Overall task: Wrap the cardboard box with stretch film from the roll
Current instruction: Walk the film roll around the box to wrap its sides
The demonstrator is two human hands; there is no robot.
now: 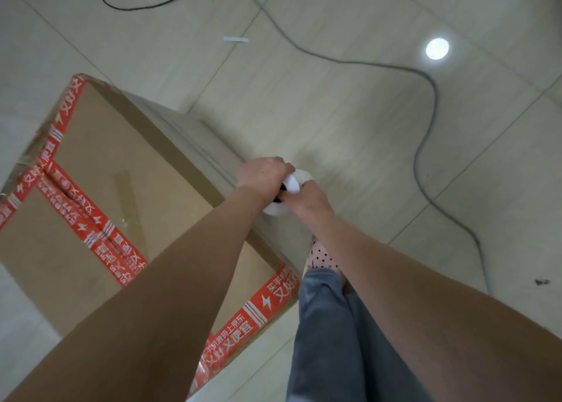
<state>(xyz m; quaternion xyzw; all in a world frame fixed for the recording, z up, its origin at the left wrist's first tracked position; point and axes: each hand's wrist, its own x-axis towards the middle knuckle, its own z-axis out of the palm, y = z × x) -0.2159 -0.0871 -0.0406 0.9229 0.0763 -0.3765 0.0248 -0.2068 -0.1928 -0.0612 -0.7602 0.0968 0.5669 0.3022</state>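
- Head view, left grip: clenched over the upper end of the stretch film roll, fingers curled down its far side.
- Right grip: grasping the same roll from the near side, fingers wrapped round it, touching the left grip.
- Roll: white, with a dark core showing between the two grips, held just beside the top edge of the cardboard box, about midway along that side.
- Box: standing on the tiled floor, top flaps sealed with red printed tape; pale bands of film already lying across the side below the roll.
- On the floor beyond: a grey cable snaking past, a black cable farther off, a small white strip, a round light reflection.
- Beside the box's near corner: a dotted slipper and a grey trouser leg.
- In the way: both forearms, stretched across the near part of the box top, hiding part of the tape there.
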